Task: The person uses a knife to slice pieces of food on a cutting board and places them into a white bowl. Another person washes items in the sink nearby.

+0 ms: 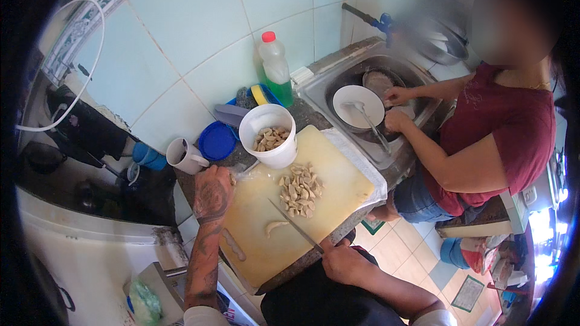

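Observation:
My right hand (342, 260) grips a knife (297, 226) by its handle at the near edge of a yellowed cutting board (258, 262). The blade points up and left over the board. My left hand (214, 194) is at the board's left edge, its fingers curled around clear plastic and a small pale piece, too hidden to name. A pile of pale sliced pieces (301, 190) lies mid-board, with one longer curved piece (275, 227) left of the blade. A white plastic tub (267, 133) holding similar pieces stands at the board's far edge.
A mug (186, 156), a blue lid (217, 140), a yellow sponge (259, 95) and a bottle with green liquid (276, 70) stand behind the board. To the right, a person (494, 136) has both hands in a metal sink (385, 154) holding a white bowl (358, 106) and a spoon.

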A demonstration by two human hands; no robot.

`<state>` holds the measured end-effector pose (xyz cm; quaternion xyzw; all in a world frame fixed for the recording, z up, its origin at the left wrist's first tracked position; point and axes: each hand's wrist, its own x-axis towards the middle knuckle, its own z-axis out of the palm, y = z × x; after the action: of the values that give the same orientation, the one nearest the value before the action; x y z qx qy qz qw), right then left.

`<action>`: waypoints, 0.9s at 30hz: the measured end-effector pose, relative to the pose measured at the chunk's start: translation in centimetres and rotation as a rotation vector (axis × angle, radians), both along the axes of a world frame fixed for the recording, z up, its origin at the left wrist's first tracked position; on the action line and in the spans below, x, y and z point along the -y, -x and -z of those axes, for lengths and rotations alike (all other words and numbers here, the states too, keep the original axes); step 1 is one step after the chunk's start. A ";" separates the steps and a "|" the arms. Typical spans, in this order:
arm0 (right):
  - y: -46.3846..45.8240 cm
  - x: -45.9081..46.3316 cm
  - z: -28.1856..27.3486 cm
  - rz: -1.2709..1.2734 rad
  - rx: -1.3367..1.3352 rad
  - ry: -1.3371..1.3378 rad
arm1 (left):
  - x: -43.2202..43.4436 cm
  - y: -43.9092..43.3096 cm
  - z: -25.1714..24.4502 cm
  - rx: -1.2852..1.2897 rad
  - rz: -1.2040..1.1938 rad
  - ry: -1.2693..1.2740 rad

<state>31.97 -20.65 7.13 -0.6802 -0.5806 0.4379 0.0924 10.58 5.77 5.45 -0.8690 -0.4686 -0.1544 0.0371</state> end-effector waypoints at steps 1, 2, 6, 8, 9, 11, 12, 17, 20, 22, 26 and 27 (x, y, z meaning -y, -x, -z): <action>0.2 -0.2 -0.5 -0.003 0.006 0.025 | 0.3 0.3 0.1 0.114 0.048 -0.011; 0.3 -0.4 -1.1 -0.004 0.014 0.051 | 0.6 0.4 0.2 0.234 0.089 0.003; 0.7 -0.9 -2.6 -0.075 -0.061 0.025 | 2.9 0.6 0.3 0.270 0.183 -0.011; 0.6 -1.1 -3.0 -0.090 -0.086 0.073 | 3.6 0.5 0.2 0.224 0.213 -0.012; 0.5 -1.1 -3.0 -0.097 -0.065 0.070 | 3.9 0.6 0.1 0.217 0.219 -0.002; 0.1 -1.1 -3.1 -0.086 -0.042 0.059 | 4.3 0.6 0.0 0.189 0.221 0.019; -0.1 -1.0 -3.1 -0.080 -0.030 0.017 | 4.4 0.5 0.0 0.170 0.214 -0.010; -0.2 -0.4 -2.7 -0.036 -0.078 -0.109 | 3.8 -1.0 0.6 0.163 0.150 -0.129; 0.7 -0.8 -2.1 -0.048 -0.118 -0.135 | 2.8 -1.6 0.6 0.070 0.162 -0.043; 1.3 -1.2 -1.8 -0.012 -0.189 -0.080 | 2.4 -1.6 0.4 -0.003 0.141 0.019; 2.6 -2.4 -1.3 0.058 -0.269 -0.153 | 1.6 -1.4 0.2 0.030 0.205 0.034; 2.8 -2.6 -1.2 0.051 -0.251 -0.158 | 1.3 -1.3 0.2 0.030 0.206 0.020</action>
<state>29.18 -18.08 8.35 -0.6251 -0.5797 0.4701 0.2283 11.92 4.42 5.22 -0.9105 -0.3786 -0.1661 0.0053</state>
